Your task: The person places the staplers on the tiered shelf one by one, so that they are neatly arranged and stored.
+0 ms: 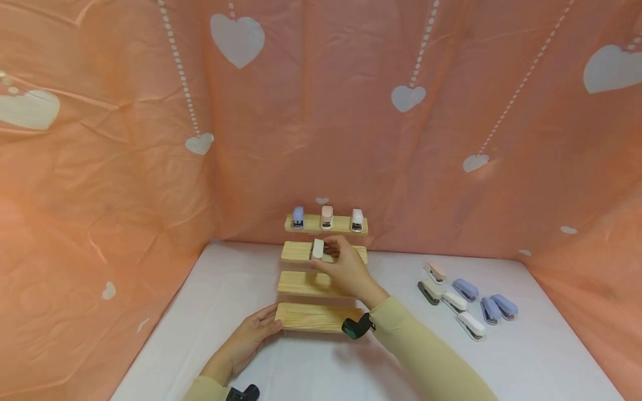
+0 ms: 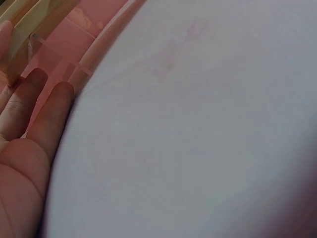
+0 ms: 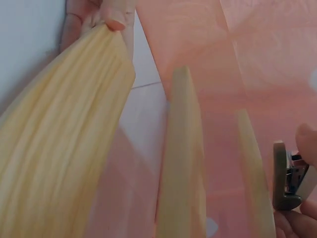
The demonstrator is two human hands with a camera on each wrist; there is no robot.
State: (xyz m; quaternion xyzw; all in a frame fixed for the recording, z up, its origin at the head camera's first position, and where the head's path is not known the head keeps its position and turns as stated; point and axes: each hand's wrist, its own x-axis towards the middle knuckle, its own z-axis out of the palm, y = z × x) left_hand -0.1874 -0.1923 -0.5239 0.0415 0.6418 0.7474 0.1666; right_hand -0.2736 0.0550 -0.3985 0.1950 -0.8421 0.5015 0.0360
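Observation:
My right hand (image 1: 346,267) pinches a small cream stapler (image 1: 318,249) with a dark green base (image 3: 280,176) at the second tier from the top of a stepped wooden stand (image 1: 306,317). In the right wrist view the stapler is close to the edge of that board; whether it touches is unclear. Low on the stand, my left hand (image 1: 251,337) holds the left end of the front board between thumb and fingers. Three staplers stand in a row on the top tier: blue (image 1: 298,217), pink (image 1: 326,217) and white (image 1: 356,220).
Several staplers lie on the white table (image 1: 401,362) to the right: a pink one (image 1: 435,273), a dark-based cream one (image 1: 430,292), white ones (image 1: 471,326) and blue ones (image 1: 466,290). An orange-pink sheet (image 1: 321,139) with hearts surrounds the table's back and sides.

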